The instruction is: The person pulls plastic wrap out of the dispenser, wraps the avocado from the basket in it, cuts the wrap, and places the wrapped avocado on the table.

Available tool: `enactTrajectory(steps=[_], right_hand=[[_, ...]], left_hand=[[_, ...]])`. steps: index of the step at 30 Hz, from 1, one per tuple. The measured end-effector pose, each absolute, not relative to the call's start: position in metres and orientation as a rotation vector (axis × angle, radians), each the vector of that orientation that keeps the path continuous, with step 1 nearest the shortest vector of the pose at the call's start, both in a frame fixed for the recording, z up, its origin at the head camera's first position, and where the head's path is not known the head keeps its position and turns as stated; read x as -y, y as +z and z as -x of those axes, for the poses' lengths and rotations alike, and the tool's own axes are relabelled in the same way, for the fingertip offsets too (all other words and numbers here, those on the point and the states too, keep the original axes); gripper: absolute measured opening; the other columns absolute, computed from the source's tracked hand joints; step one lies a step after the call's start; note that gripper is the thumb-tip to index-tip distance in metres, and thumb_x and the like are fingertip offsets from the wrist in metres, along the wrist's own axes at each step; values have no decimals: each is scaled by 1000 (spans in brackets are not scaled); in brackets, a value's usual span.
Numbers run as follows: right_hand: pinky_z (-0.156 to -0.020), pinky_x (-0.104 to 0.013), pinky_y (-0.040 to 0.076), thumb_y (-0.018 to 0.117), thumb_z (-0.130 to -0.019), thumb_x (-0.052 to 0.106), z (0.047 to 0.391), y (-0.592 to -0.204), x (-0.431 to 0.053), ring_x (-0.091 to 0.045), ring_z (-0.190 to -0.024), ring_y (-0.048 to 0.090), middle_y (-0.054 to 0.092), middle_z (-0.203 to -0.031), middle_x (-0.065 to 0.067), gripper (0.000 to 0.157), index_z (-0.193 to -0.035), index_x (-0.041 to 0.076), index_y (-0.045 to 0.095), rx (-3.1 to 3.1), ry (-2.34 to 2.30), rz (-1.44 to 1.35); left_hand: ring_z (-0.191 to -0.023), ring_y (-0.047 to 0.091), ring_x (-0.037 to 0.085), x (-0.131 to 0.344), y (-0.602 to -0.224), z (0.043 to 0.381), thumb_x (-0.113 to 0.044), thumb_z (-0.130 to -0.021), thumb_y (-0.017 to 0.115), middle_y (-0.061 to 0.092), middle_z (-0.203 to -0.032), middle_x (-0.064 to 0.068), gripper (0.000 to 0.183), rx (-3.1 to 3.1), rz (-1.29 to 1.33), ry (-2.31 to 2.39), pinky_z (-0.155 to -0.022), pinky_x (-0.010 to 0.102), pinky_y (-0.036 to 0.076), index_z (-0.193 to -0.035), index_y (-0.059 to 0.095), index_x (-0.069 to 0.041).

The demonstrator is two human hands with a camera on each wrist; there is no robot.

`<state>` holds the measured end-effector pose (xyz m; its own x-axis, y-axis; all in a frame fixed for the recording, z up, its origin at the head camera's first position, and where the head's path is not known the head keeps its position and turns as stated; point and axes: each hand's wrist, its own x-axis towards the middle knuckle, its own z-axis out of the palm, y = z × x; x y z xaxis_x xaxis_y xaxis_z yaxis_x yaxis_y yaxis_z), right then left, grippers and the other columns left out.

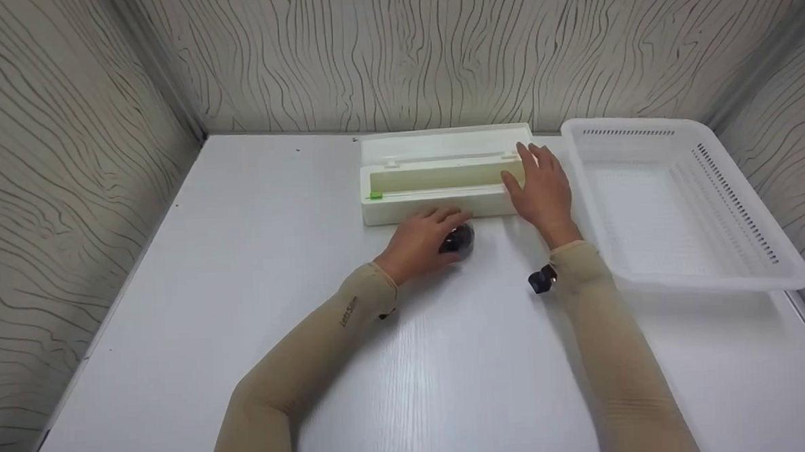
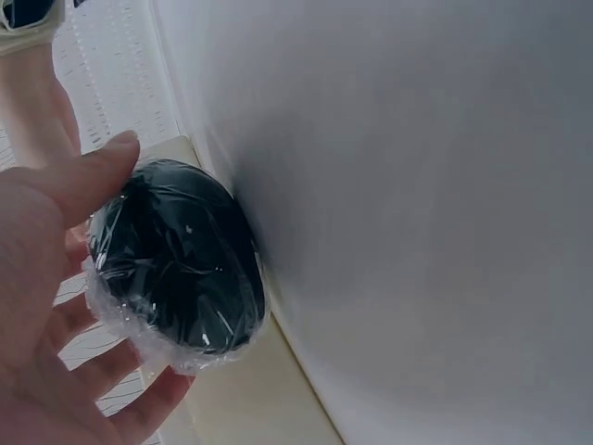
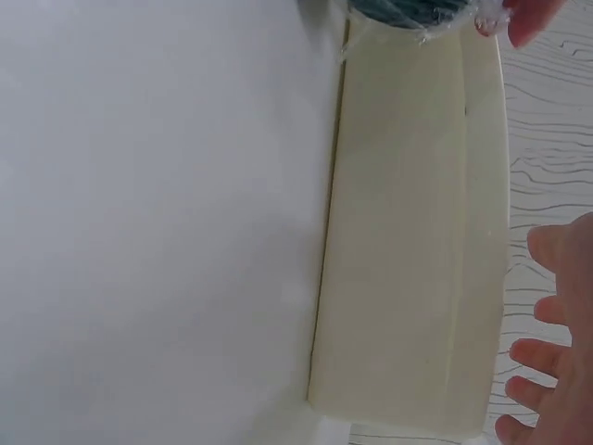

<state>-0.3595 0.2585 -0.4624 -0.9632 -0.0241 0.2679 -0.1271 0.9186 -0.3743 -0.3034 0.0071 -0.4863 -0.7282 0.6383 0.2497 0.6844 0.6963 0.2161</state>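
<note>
My left hand (image 1: pixel 420 245) holds a dark rounded object (image 2: pixel 181 260) covered in crinkled clear plastic film, with the thumb on one side and the fingers on the other. It sits on the table just in front of a long white box (image 1: pixel 436 209), whose lid (image 1: pixel 440 145) is tipped back. A small green slider (image 1: pixel 375 195) lies at the left end of the box's front edge. My right hand (image 1: pixel 543 186) is over the box's right end, fingers spread and holding nothing. In the right wrist view, the film-covered object (image 3: pixel 412 11) shows only partly at the top.
A white plastic basket (image 1: pixel 704 282) with slotted sides stands right of the box, close beside my right forearm. The white table (image 1: pixel 253 219) meets a wood-patterned wall (image 1: pixel 368 58) behind the box.
</note>
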Motion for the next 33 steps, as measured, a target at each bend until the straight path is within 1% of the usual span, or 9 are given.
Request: enactTrajectory(steps=[5,7,13,18,26,33], right_hand=[[-127,-56,22,47,-109,39,367,-469,-265,-43,-156,22,29,-165,-25,65,-161,4,31,2861,625,-61],[-127,-56,22,43,-110,40,368,-471,-268,-42,-156,20,25,-166,-25,66,-162,2,27,2894,654,-51],[-130,-53,15,34,-112,37,367,-477,-270,-41,-159,13,17,-169,-26,67,-162,-5,18,2938,690,-58],[-130,-51,15,33,-112,34,365,-484,-267,-40,-159,13,19,-169,-26,65,-162,-6,20,2916,675,-47],[-130,-52,16,33,-112,33,363,-486,-266,-41,-158,15,22,-167,-26,63,-160,-6,23,2885,664,-44],[-130,-51,17,31,-111,31,364,-488,-264,-41,-158,15,22,-166,-27,62,-160,-7,24,2884,663,-52]], left_hand=[[-137,55,25,-9,-487,303,-41,-90,81,57,-150,1,72,2766,1088,-435,-115,43,46,-153,51,-24],[-137,56,24,-9,-487,303,-39,-91,81,58,-149,1,70,2771,1094,-435,-114,43,46,-152,51,-24],[-133,57,23,-9,-487,303,-36,-92,80,59,-146,1,66,2775,1101,-439,-112,41,49,-151,52,-23],[-131,58,23,-7,-488,301,-32,-92,80,60,-144,2,63,2772,1118,-458,-111,40,49,-148,55,-21],[-130,59,24,-8,-486,301,-29,-91,82,61,-143,3,61,2783,1128,-511,-111,39,49,-146,57,-20],[-126,62,25,-7,-486,300,-19,-90,83,63,-138,4,56,2770,1153,-587,-109,39,51,-141,60,-18]])
